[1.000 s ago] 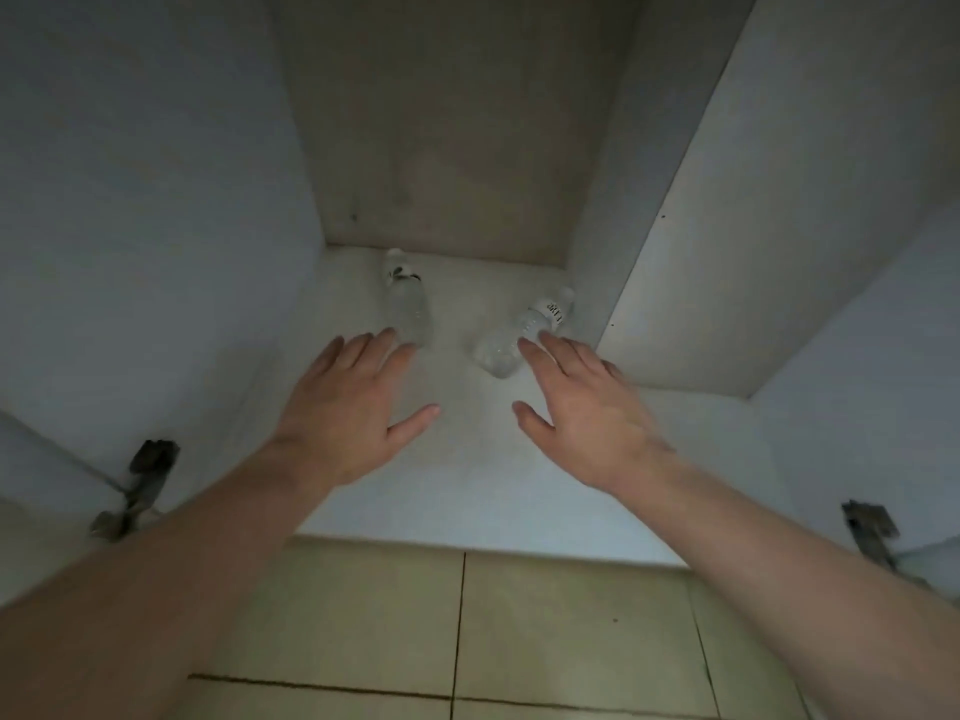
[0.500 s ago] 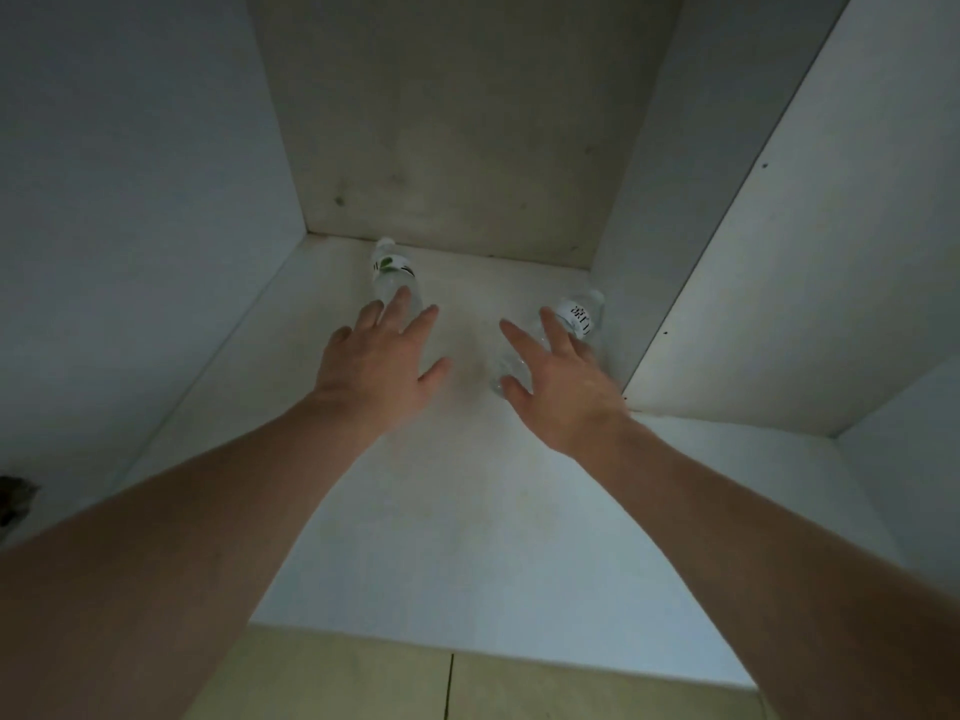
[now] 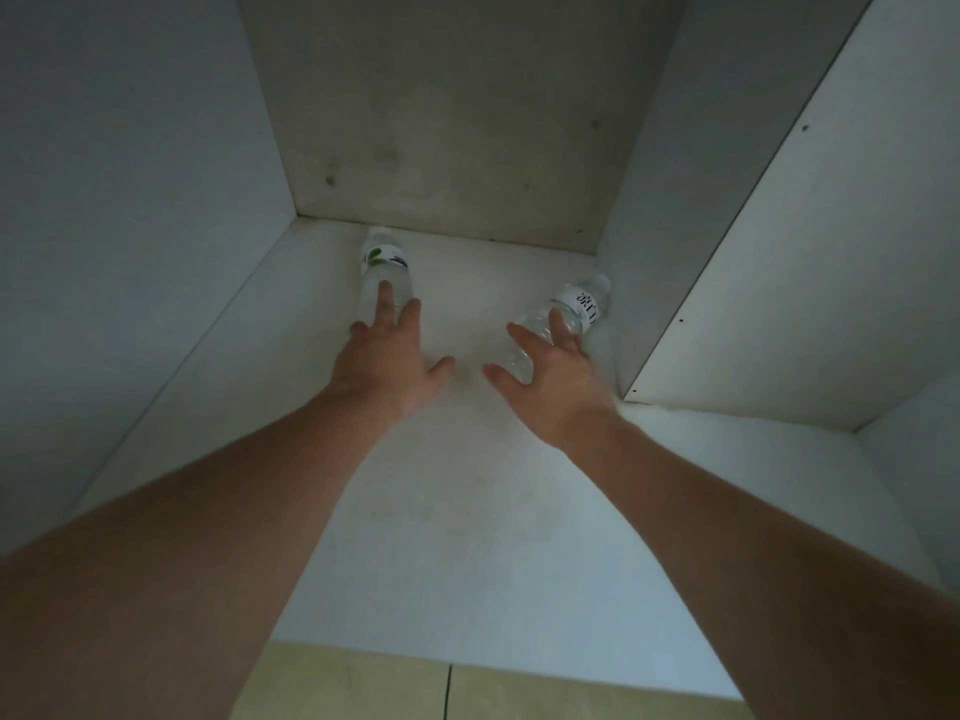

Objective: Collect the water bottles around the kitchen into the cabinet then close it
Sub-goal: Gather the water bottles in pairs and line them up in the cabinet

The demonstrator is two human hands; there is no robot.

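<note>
Two clear water bottles lie on their sides on the white cabinet floor, caps toward the back. The left bottle has a green-leaf label; my left hand rests over its near end, fingers spread on top of it. The right bottle has a white label with dark print and lies close to the inner partition. My right hand covers its lower half with fingers apart. Neither hand is closed around a bottle.
The cabinet has a grey back panel, a left wall and a white partition on the right, with a further section beyond it. Beige floor tiles show below the cabinet's front edge.
Both hands have reached deeper into the cabinet and now touch the bottles. The view has moved closer, and the door hinges have dropped out of sight.
</note>
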